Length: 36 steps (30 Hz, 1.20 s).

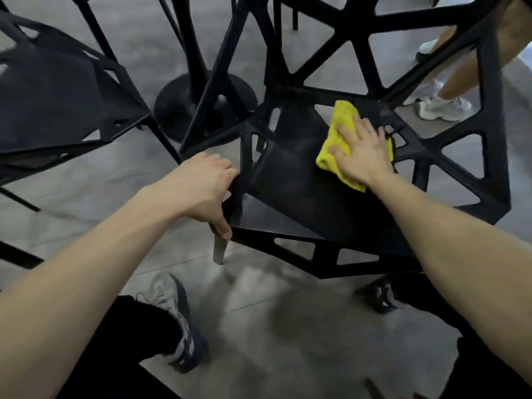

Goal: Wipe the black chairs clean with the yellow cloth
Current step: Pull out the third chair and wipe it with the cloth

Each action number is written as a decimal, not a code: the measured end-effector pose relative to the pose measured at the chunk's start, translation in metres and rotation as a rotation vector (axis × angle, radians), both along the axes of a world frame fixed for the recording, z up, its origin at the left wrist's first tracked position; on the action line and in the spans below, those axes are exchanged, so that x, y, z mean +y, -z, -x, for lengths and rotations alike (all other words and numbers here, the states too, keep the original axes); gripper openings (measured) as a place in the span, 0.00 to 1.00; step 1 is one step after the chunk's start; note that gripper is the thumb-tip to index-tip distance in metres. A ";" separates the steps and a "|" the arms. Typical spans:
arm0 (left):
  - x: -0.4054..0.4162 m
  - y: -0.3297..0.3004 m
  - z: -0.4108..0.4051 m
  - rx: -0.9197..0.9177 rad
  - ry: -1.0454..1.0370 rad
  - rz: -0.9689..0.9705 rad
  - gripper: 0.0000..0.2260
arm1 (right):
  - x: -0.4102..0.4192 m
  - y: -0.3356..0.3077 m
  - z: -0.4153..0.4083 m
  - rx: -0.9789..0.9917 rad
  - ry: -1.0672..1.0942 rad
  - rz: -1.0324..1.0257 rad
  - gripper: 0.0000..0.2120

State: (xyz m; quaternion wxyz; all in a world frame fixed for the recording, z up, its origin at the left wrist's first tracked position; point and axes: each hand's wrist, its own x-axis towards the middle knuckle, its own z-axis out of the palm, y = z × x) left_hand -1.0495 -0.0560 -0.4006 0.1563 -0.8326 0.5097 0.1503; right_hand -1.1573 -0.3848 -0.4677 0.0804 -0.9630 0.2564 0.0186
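Observation:
A black chair (pixel 290 197) with triangular cut-outs stands in front of me, its backrest rising at the top right. The yellow cloth (pixel 341 125) lies folded on the right rear part of the seat. My right hand (pixel 359 152) presses flat on the cloth with fingers spread. My left hand (pixel 205 187) grips the left front corner of the seat, thumb pointing down along the edge. A second black chair (pixel 66 102) stands at the left.
A black round table base (pixel 172 99) and its post stand behind the chairs. Another person's legs and pale shoes (pixel 443 106) are at the upper right. My own shoes (pixel 178 321) stand on the grey tiled floor below the seat.

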 end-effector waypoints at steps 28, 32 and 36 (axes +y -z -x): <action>0.034 0.004 -0.029 -0.188 0.069 0.595 0.21 | 0.096 0.006 -0.070 -0.075 -0.141 0.032 0.36; 0.016 0.003 -0.055 -0.353 0.073 0.547 0.16 | 0.178 -0.003 0.011 -0.187 -0.292 -0.034 0.31; -0.004 0.000 -0.064 -0.430 0.023 0.494 0.20 | 0.193 0.002 0.043 -0.147 -0.315 -0.048 0.30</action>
